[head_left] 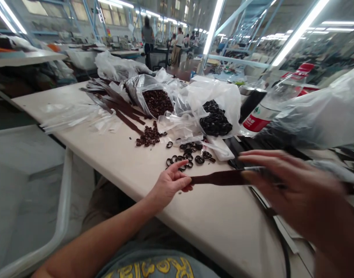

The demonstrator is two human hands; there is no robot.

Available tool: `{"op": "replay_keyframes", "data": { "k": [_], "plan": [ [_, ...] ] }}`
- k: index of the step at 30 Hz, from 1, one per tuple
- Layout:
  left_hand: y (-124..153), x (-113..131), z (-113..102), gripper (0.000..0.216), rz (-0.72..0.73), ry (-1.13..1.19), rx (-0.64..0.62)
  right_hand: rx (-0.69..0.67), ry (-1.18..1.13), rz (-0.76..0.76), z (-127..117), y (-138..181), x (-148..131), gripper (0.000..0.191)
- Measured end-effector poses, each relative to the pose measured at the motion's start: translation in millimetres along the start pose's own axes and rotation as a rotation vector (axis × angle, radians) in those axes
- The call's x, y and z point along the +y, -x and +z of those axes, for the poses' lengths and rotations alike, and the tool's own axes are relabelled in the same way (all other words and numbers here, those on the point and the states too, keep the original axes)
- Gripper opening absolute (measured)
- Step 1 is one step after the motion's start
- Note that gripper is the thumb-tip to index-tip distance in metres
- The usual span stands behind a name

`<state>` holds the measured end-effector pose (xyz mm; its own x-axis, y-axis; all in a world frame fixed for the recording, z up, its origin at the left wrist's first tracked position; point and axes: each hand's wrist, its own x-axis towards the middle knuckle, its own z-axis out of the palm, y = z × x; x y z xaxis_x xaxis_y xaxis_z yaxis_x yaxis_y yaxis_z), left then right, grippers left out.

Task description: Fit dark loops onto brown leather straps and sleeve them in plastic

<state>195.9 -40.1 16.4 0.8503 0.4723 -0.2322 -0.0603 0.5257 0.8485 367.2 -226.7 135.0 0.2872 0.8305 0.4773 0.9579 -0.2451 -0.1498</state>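
Note:
My left hand pinches the near end of a dark brown strap that lies across the beige table. My right hand, blurred by motion, closes over the strap's other end. Just beyond the hands lie several loose black rings and a small heap of brown rings.
Clear plastic bags hold brown rings and black rings. A pile of brown straps lies at the far left of the table. A plastic bottle with a red label lies to the right. People stand far back in the hall.

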Motion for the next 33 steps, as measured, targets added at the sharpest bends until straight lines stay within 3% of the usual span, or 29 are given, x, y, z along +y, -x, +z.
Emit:
{"op": "replay_keyframes", "data": {
  "k": [2,5,10,16,23,27,30,33],
  "plan": [
    [-0.1,-1.5,-5.3,0.076,0.007,-0.019,0.042,-0.072,-0.080,-0.146,42.4,-6.5,-25.4,0.024],
    [7.3,0.8,-17.9,0.078,0.036,-0.072,0.080,-0.234,-0.211,-0.206,94.7,-10.4,-43.2,0.019],
    [18.3,3.4,-29.3,0.079,0.051,-0.139,0.076,-0.389,-0.481,-0.200,133.6,-9.1,-36.7,0.017],
    [16.6,3.3,-29.3,0.084,0.037,-0.130,0.075,-0.404,-0.775,-0.031,145.6,-3.4,-34.9,0.019],
    [14.6,0.4,-30.2,0.088,-0.011,-0.107,0.069,-0.310,-0.670,-0.087,144.6,1.1,-41.0,0.019],
    [14.5,2.0,-33.1,0.075,-0.048,-0.143,0.027,-0.309,-0.629,-0.130,142.0,2.0,-45.0,0.022],
    [2.9,16.7,-49.2,0.041,-0.035,-0.367,-0.047,-0.325,-0.592,-0.160,140.8,2.7,-44.7,0.022],
    [-24.4,42.2,-82.2,0.014,0.262,-0.886,0.122,-0.335,-0.550,-0.162,143.4,5.5,-41.9,0.021]
  ]
}}
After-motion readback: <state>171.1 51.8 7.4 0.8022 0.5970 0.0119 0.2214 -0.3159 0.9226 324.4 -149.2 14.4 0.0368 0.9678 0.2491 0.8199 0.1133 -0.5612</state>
